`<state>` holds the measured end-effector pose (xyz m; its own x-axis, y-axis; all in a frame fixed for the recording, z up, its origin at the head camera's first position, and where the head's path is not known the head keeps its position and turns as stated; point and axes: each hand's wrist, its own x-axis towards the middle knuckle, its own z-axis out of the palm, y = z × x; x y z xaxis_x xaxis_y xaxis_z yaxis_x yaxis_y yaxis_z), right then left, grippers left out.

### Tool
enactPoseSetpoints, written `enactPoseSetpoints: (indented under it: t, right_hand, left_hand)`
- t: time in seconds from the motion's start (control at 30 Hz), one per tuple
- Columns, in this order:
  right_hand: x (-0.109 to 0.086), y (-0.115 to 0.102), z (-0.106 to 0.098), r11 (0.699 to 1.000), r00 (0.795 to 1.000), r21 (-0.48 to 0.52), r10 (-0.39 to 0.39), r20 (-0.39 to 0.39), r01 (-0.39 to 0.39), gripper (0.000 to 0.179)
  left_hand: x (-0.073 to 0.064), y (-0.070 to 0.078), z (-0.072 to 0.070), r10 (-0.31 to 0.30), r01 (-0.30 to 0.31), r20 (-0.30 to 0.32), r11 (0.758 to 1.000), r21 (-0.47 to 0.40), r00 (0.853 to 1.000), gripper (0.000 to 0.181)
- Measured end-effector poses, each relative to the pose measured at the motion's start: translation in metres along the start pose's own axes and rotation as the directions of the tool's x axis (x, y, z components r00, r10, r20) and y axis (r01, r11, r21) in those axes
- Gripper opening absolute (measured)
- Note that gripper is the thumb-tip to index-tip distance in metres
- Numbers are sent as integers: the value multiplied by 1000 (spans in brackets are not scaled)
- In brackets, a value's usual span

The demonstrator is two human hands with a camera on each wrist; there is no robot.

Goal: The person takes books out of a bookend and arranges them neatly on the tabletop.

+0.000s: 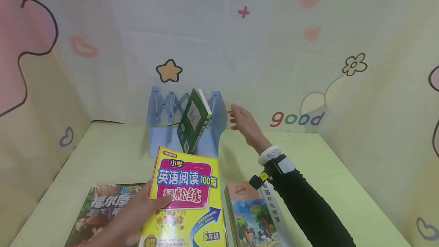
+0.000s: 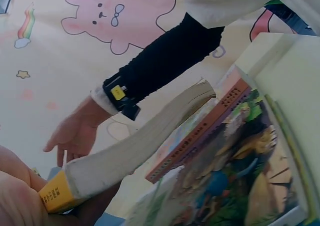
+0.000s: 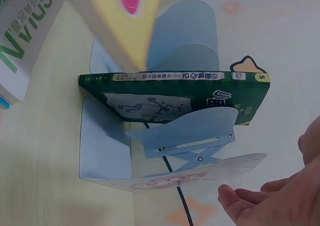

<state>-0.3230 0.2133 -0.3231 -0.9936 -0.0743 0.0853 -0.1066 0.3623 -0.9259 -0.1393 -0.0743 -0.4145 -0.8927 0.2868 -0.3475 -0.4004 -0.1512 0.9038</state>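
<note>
My left hand (image 1: 137, 210) grips a thick yellow book (image 1: 185, 216) with Chinese lettering and a pink title panel, the thumb lying on its cover. The book is raised in front of a blue expandable bookend rack (image 1: 219, 119). Inside that rack a green book (image 1: 192, 125) leans at a tilt. To the rack's right, apart from it, my right hand (image 1: 247, 125) is in the air with nothing in it. In the right wrist view, the right hand (image 3: 280, 201) has its fingers pointing toward the rack's side plate (image 3: 200, 176).
On the table's left front lies a comic-style book (image 1: 97, 210), partly behind my left forearm. More books (image 1: 252, 216) are stacked at the right front, beneath my right forearm. A patterned cloth wall (image 1: 274, 68) stands behind and around the pale table (image 1: 329, 186).
</note>
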Motion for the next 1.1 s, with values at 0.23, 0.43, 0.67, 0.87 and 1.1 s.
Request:
enactPoseSetpoints:
  t: [0.23,0.43,0.67,0.87,1.1]
  right_hand:
    - [9,3,6,1000,1000,-21,-21,-4,21,63]
    - [13,3,12,998,999,-54,-45,6,45,59]
    - [19,4,19,986,998,-158,-51,24,54,62]
    - [25,7,24,947,997,-311,-80,11,80,54]
    - [29,8,30,930,995,-354,-100,10,97,47]
  left_hand:
    - [5,-17,4,-52,53,-28,997,52,998,77]
    - [16,-33,-2,-89,91,-36,994,55,995,83]
    - [11,-35,5,-130,140,-94,983,116,987,81]
    - [8,-35,13,-126,147,-121,972,182,985,68]
    - [7,-35,15,-101,148,-164,940,306,981,69]
